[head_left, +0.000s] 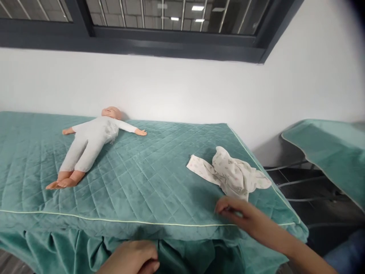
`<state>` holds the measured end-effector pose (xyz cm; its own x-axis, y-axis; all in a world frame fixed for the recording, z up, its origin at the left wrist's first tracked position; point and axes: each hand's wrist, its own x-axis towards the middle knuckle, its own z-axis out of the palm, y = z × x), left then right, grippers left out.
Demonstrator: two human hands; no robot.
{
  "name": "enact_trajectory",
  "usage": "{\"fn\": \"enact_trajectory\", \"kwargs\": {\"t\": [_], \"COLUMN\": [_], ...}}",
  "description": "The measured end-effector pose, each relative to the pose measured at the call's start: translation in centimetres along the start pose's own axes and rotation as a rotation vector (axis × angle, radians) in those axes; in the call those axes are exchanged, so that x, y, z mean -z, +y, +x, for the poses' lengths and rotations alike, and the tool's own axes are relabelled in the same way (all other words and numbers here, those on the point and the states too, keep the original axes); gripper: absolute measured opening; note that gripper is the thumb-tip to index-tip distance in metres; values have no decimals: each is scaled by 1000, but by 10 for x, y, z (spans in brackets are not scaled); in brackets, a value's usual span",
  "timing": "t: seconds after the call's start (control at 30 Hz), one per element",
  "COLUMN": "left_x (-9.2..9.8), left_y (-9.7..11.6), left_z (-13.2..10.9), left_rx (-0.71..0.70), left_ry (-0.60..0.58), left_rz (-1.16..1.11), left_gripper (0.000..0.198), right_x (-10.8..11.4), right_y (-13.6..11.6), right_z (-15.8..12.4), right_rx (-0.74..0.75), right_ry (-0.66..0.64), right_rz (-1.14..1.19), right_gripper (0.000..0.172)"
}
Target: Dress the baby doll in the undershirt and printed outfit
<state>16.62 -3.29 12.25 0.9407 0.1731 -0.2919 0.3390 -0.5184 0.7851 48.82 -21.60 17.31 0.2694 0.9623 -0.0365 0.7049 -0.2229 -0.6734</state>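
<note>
A baby doll (88, 142) in a white one-piece lies on its back on the green quilted bed (137, 182), arms spread, head toward the wall. A crumpled white patterned garment (230, 173) lies near the bed's right edge. My right hand (242, 215) reaches over the bed's front edge just below that garment, fingers curled together, a bit of white cloth at the fingertips. My left hand (134, 258) is low at the bed's front skirt, fingers bent; whether it grips the fabric I cannot make out.
A white wall and a dark-framed window (171, 23) stand behind the bed. A second green-covered bed (330, 152) is at the right, across a dark floor gap (302, 190) with thin cables or rails.
</note>
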Motion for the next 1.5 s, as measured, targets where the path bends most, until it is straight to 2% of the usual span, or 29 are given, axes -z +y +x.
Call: {"fn": "enact_trajectory", "kwargs": {"t": [0.03,0.1,0.13,0.2,0.27,0.33,0.43,0.53,0.6,0.7,0.73,0.8,0.9,1.03,1.13,1.23,1.33,1.43,1.5], "left_x": [3,9,12,17,23,32,49,60,62,62,62,63,66,67,67,67,67,67,68], "left_y": [5,17,21,25,21,11,-7,-21,-27,-32,-33,-35,-39,-43,-44,-44,-45,-45,-45], "left_z": [11,30,39,59,83,111,144,153,152,150,151,153,155,155,154,152,151,152,154], "left_rx": [3,-4,-20,-78,-134,-134,-46,-147,-265,-404,-423,-425,-396,-317,-279,-290,-309,-319,-325], "left_ry": [13,75,124,227,331,392,451,447,501,702,751,772,726,709,688,597,545,539,560], "left_rz": [7,-17,-38,-58,-104,-300,-804,-1169,-1345,-1554,-1605,-1669,-1705,-1765,-1787,-1768,-1749,-1771,-1800], "left_gripper": [22,23,24,26,26,23,33,39,42,55,58,62,61,59,56,58,58,59,61], "right_x": [8,19,20,19,15,14,15,5,-14,-61,-78,-105,-124,-121,-119,-118,-106,-83,-66], "right_y": [11,39,54,83,99,98,63,16,-9,-31,-34,-36,-30,-16,-13,-21,-33,-41,-44], "right_z": [7,16,18,24,31,42,62,90,112,138,144,150,148,148,154,167,187,210,225], "right_rx": [12,12,-18,-105,-188,-211,-123,68,273,473,503,526,428,83,3,44,70,88,78], "right_ry": [80,380,505,610,644,696,756,755,734,491,410,288,249,412,459,413,364,184,73], "right_rz": [-61,-278,-380,-449,-408,-323,-156,-65,-80,-147,-155,-106,153,612,710,679,641,568,605], "right_gripper": [24,27,34,53,57,50,38,33,37,46,46,42,33,33,41,48,46,32,28]}}
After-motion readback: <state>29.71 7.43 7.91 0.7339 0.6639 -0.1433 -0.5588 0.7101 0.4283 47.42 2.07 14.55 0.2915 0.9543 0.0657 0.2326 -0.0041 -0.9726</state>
